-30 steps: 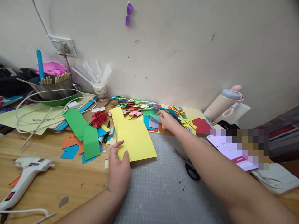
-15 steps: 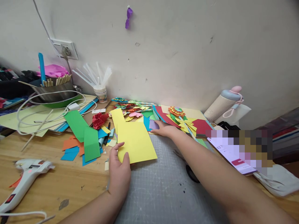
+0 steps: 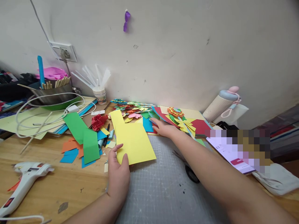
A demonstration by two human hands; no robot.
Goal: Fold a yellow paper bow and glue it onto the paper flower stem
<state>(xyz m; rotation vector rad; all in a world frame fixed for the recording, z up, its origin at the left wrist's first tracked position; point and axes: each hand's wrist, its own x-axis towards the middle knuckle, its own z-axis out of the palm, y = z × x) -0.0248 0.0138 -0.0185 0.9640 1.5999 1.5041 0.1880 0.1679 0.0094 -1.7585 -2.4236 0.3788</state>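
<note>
My left hand [image 3: 119,169] grips the near left edge of a yellow paper sheet [image 3: 136,144], thumb on top. The sheet is tilted just above the grey cutting mat [image 3: 151,186]. A narrower yellow strip [image 3: 117,118] shows behind its far left corner. My right hand [image 3: 162,127] reaches to the back of the mat, fingers apart over coloured paper pieces. Next to its fingertips lie a blue piece [image 3: 147,124] and a green piece [image 3: 146,114]. Beyond the wrist is a layered paper flower [image 3: 176,112] with a yellow bow [image 3: 187,124]. Scissors [image 3: 192,174] lie partly under my right forearm.
Green strips [image 3: 91,146], orange and blue scraps and a crumpled red paper flower [image 3: 99,122] lie left of the mat. A glue gun [image 3: 25,180] rests front left. Behind are a cup of clear sticks [image 3: 100,95] and a metal bowl [image 3: 53,96]. A phone [image 3: 230,155] and bottle [image 3: 218,104] are right.
My right hand has shifted slightly over the papers, and the lilac piece seen by its fingers no longer shows. The left hand keeps its grip on the yellow sheet. The view has tilted slightly.
</note>
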